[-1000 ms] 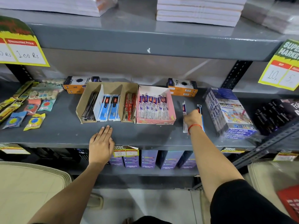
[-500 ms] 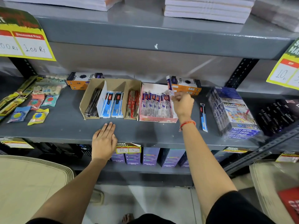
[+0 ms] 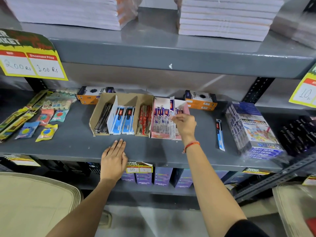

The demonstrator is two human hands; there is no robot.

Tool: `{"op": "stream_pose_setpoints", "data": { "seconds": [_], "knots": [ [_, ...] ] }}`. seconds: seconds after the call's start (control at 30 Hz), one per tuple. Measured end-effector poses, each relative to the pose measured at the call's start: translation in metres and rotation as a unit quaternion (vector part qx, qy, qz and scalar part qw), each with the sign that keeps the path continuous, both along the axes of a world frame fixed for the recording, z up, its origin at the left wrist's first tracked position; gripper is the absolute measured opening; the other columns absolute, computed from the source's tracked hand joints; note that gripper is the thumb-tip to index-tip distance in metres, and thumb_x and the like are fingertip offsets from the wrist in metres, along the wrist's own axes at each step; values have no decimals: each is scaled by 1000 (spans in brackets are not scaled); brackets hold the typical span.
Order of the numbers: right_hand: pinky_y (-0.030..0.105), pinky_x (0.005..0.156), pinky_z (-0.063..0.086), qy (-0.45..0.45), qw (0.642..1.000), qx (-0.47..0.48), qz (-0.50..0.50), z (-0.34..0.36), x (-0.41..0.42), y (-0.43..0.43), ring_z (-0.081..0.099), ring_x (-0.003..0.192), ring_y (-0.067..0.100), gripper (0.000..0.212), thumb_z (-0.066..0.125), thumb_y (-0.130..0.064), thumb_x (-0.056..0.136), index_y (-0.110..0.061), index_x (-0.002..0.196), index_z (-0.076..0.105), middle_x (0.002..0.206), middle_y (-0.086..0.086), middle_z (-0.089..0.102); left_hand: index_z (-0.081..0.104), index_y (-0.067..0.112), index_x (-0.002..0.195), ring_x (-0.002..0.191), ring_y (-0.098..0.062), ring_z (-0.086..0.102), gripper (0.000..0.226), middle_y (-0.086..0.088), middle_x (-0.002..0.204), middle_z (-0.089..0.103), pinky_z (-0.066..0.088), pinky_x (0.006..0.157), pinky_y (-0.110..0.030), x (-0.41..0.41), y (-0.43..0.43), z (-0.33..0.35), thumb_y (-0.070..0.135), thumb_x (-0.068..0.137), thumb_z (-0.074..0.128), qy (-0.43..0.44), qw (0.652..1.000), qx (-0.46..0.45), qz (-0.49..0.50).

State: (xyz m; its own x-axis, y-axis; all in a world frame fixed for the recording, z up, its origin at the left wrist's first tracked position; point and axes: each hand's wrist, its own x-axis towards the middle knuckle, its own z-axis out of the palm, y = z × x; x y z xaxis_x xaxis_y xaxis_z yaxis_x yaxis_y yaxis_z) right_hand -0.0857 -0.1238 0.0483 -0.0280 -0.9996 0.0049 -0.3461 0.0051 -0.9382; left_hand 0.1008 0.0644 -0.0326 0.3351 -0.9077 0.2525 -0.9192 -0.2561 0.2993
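**Right hand at the pink box, left hand flat on the shelf**

Right hand (image 3: 185,124): fingers and thumb curled, pinching a pen packet (image 3: 171,108) by its long edge. The packet stands nearly upright at the right end of the pink box (image 3: 157,135), its blue-and-red top poking above the row of like packets lying in the box. Its lower end goes behind the hand, so it probably touches the packets beneath, though the view does not settle that.

Left hand (image 3: 113,159): open, fingers straight and together, palm down on the front edge of the grey shelf (image 3: 68,144). It grips nothing. It lies just in front of the cardboard box (image 3: 95,117) and apart from it.

Layout: the cardboard box touches the pink box on its left and has three compartments: dark pens, blue packets, red packets. One loose blue packet (image 3: 220,134) lies flat on the shelf, right of the right wrist, between it and a wrapped pack of colour boxes (image 3: 253,130). A yellow price tag (image 3: 139,169) hangs on the shelf lip just beside the left hand.
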Motion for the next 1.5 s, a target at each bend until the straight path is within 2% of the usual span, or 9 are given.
{"op": "stream_pose_setpoints", "data": {
  "seconds": [0.17, 0.3, 0.43, 0.63, 0.8, 0.9, 1.07, 1.2, 1.5],
  "knots": [
    [32, 98, 50, 60, 997, 40, -8, 4, 0, -30, 65, 106, 34, 20, 70, -7, 84, 2, 101, 73, 110, 21, 70, 63, 0, 118, 116, -30, 58, 51, -15, 125, 63, 45, 92, -45, 1, -2, -1, 23, 86, 31, 4, 1000, 4, 0],
    [30, 86, 52, 145, 988, 47, 32, -6, 7, -38, 65, 99, 36, 16, 66, -2, 85, 5, 99, 69, 90, 18, 66, 63, 0, 117, 114, -30, 59, 50, -15, 124, 63, 46, 91, -45, 2, -3, -1, 23, 86, 31, 6, 1000, 7, 1],
    [35, 87, 56, 210, 975, 54, 50, -22, 11, -37, 67, 97, 32, 17, 63, -2, 88, -1, 105, 63, 109, 19, 68, 64, 0, 117, 115, -30, 59, 51, -15, 124, 63, 46, 91, -44, 3, -3, -2, 23, 85, 32, 6, 1000, 2, 1],
    [41, 89, 58, 338, 934, -59, 97, -26, 9, -31, 67, 100, 33, 22, 56, -5, 91, -3, 111, 65, 111, 17, 69, 63, 1, 118, 116, -29, 58, 51, -14, 125, 62, 43, 91, -42, 3, -4, -4, 23, 85, 32, 4, 1000, 1, 2],
    [50, 113, 34, 446, 857, -52, 251, -32, 12, -32, 37, 136, 31, 39, 45, -22, 98, -9, 134, 49, 143, 12, 47, 63, 0, 118, 115, -31, 59, 51, -16, 125, 62, 45, 91, -45, 3, -4, -4, 23, 85, 31, 1, 1000, -3, -1],
    [54, 118, 21, 465, 839, -32, 282, -34, 12, -36, 19, 146, 30, 44, 37, -23, 100, -8, 142, 36, 155, 10, 29, 63, 0, 118, 115, -31, 59, 51, -16, 125, 62, 45, 90, -45, 2, -4, -4, 22, 85, 31, -1, 1000, -3, -1],
    [53, 115, 30, 400, 882, -37, 245, -28, 12, -38, 31, 141, 33, 44, 40, -17, 99, -6, 141, 36, 148, 14, 40, 63, 0, 118, 116, -30, 59, 51, -15, 125, 62, 45, 91, -45, 2, -4, -5, 22, 85, 31, -2, 1000, -10, 0],
    [44, 94, 54, 309, 933, -59, 173, -21, 9, -33, 66, 101, 34, 30, 47, -6, 94, -6, 122, 57, 114, 19, 67, 63, 0, 118, 116, -31, 59, 51, -15, 125, 62, 45, 91, -46, 2, -4, -5, 22, 86, 31, -2, 1000, -13, 1],
    [36, 78, 54, 276, 953, -124, -2, 7, -29, -34, 64, 97, 35, 19, 53, -4, 90, 2, 99, 68, 102, 21, 69, 62, 0, 120, 116, -30, 58, 51, -15, 125, 62, 44, 92, -45, 1, -3, -5, 22, 87, 30, -8, 1000, -11, 4]
  ]
}}
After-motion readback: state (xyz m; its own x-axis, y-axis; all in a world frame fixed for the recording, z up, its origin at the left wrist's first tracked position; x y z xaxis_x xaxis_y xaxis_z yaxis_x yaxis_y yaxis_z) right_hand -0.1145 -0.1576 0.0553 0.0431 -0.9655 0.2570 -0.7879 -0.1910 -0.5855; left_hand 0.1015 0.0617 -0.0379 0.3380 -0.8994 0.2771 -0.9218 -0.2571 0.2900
